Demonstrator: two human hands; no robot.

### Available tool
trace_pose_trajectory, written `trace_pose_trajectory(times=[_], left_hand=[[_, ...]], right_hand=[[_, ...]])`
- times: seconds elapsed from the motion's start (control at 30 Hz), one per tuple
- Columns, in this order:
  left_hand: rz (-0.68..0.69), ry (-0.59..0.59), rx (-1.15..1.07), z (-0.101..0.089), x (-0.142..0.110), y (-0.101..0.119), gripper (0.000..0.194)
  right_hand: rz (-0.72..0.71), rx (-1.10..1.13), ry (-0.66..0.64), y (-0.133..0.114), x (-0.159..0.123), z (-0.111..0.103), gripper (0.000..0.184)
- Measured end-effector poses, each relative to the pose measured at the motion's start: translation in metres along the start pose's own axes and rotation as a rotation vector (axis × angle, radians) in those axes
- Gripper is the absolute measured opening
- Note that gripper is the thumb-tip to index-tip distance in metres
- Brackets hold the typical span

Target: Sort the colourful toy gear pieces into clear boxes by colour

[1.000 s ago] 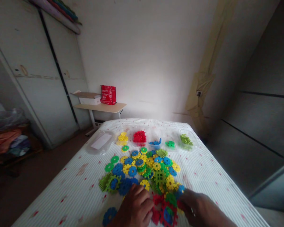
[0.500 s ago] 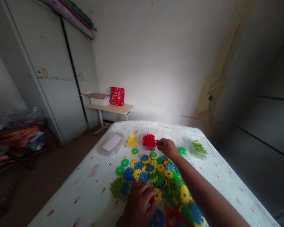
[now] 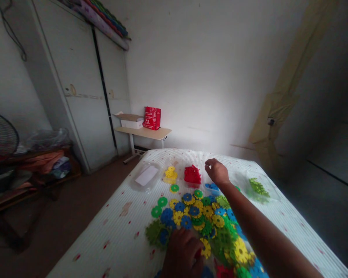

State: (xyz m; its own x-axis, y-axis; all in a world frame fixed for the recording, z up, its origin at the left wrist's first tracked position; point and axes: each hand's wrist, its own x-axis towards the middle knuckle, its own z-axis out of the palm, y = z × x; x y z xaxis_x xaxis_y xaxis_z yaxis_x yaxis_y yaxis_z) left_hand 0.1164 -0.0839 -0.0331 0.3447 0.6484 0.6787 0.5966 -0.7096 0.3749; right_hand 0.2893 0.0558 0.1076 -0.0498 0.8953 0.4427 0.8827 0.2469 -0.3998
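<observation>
My left hand (image 3: 182,251) is low over the near side of a heap of flat plastic pieces, fingers curled around a red plastic piece (image 3: 198,253), mostly hidden. Past the heap, my right hand (image 3: 217,171) hangs just right of a clear box of red pieces (image 3: 192,174), with its fingers apart and nothing visible in them. Below that hand sits a box with blue pieces (image 3: 211,186), partly covered by my wrist. The heap holds toothed yellow discs (image 3: 241,250), blue discs (image 3: 186,222), green discs (image 3: 156,211) and olive-green lattice pieces (image 3: 154,233).
A box of yellow pieces (image 3: 170,174) and a clear lid with white paper (image 3: 146,175) are at the left. Light-green pieces (image 3: 258,187) fill a clear box at the right. Beyond the cloth-covered table (image 3: 118,227), a small desk (image 3: 147,133) bears a red bag (image 3: 152,118).
My right hand has moved from the edge of the red box to its right, and the red piece it held is out of its fingers. My left hand keeps its place by the heap.
</observation>
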Motion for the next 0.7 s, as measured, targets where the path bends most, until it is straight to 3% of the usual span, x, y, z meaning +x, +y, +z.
trace_pose_trajectory(times=[0.1, 0.23, 0.33, 0.5, 0.7], left_hand=[[-0.062, -0.1, -0.01, -0.015, 0.006, 0.01, 0.013], [-0.114, -0.117, -0.001, -0.022, 0.011, 0.016, 0.018], [-0.126, -0.126, 0.011, -0.022, 0.011, 0.018, 0.019], [-0.094, -0.137, 0.01, -0.021, 0.01, 0.017, 0.023], [-0.077, -0.167, 0.0, -0.026, 0.01, 0.019, 0.025]], right_hand=[[0.034, -0.04, 0.027, 0.026, -0.015, -0.015, 0.029], [0.044, -0.047, 0.14, 0.065, -0.065, -0.038, 0.026], [0.042, 0.111, 0.032, 0.078, -0.116, -0.049, 0.026], [0.055, 0.291, -0.218, 0.056, -0.18, -0.061, 0.025], [-0.107, 0.23, -0.44, 0.01, -0.2, -0.06, 0.021]])
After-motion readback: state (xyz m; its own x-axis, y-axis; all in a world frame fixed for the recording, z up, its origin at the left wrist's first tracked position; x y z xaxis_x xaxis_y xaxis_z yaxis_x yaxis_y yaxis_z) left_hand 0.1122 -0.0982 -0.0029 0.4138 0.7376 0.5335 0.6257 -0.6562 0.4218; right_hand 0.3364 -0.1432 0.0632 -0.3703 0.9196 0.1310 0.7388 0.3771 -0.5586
